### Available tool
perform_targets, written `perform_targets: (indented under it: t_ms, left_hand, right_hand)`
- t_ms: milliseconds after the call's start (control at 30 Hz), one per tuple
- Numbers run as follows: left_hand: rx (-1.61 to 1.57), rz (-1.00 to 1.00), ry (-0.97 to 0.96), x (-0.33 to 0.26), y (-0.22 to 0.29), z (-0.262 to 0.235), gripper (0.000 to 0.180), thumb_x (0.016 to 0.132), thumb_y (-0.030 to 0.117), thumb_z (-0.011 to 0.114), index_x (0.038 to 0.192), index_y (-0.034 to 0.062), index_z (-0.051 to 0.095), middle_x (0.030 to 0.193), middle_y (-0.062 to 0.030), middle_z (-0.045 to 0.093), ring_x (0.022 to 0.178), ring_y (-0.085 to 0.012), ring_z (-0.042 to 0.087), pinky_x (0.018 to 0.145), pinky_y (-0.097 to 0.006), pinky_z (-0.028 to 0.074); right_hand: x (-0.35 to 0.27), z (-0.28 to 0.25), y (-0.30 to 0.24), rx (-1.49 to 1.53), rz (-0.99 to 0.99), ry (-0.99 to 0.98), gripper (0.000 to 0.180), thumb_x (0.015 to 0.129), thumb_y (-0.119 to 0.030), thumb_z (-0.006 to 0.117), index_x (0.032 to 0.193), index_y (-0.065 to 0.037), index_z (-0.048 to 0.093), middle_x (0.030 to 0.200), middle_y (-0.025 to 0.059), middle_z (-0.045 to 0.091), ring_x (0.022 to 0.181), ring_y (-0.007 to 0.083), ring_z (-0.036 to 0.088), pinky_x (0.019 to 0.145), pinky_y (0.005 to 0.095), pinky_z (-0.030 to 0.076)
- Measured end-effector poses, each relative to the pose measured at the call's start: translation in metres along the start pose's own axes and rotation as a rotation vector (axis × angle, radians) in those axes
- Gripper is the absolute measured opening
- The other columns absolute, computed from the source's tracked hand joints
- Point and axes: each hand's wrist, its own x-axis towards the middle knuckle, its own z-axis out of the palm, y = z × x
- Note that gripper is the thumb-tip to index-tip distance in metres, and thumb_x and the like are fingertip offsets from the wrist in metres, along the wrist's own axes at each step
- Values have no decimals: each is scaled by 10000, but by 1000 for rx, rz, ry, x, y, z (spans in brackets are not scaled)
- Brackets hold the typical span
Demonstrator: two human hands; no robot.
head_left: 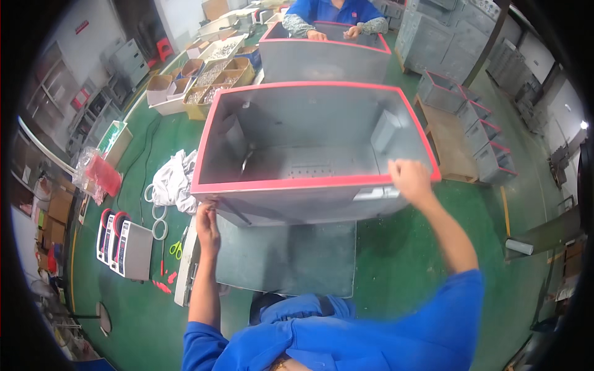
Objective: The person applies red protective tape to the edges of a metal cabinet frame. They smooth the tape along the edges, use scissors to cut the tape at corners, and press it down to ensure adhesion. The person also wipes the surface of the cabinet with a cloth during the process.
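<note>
In front of me is a large grey metal box [309, 201], its open top facing me and its rim edged in red. My right hand [409, 180] is closed over the near rim close to the right corner. At the near left corner, my left hand [208, 227] grips the box from below the rim; its fingertips are partly hidden. Inside the box are a row of small holes in the floor and a raised block on each side wall. A grey board [284, 256] shows under the near side. I cannot tell whether the box rests on it or is lifted.
Across from me a person in blue works over a similar box [325, 60]. Bins of small parts [213, 74] stand at the far left. On the left lie white cloth [175, 182], green-handled scissors [176, 249] and white-grey devices [130, 247]. Smaller red-rimmed boxes [495, 162] stand right.
</note>
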Motion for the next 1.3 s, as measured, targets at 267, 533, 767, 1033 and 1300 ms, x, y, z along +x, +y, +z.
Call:
perform_targets:
  t_ms: [267,533,767,1033,1300]
  left_hand:
    - [-88,-23,105,11,65,-13,230,941,179,402,931,-8,534,810,-25,544,724,-84,485,659,-217,398]
    - [-728,105,-438,-56,195,57,168,883,73,453,912,-51,562,1162,-160,472,861,-139,519,627,-237,455]
    - [-750,132,-565,-78,217,69,300,868,121,468,1125,-27,511,1184,-178,479,1056,-242,485,844,-336,416]
    - [305,545,-567,22,161,91,155,814,160,573,893,29,592,797,-120,575,784,-299,542,715,-373,422]
    - [460,456,-682,38,153,98,302,783,239,625,592,20,546,524,-91,476,524,-262,501,488,-357,404]
  right_hand:
    - [-136,-27,-75,219,68,-130,355,842,-288,513,604,-26,536,567,161,538,556,343,525,525,437,385]
    - [-194,-41,-124,804,-406,83,360,778,-78,622,1103,0,488,1019,124,544,905,218,553,795,339,442]
    - [-226,-40,-120,1293,-246,-180,350,868,-34,486,1194,33,380,932,85,547,815,119,537,716,258,457]
    - [-224,-49,13,1104,141,858,146,925,-144,356,957,-22,429,744,25,460,648,103,444,569,235,373]
    - [-254,93,57,1366,637,533,298,914,-218,434,1099,13,402,906,42,461,790,116,460,717,248,404]
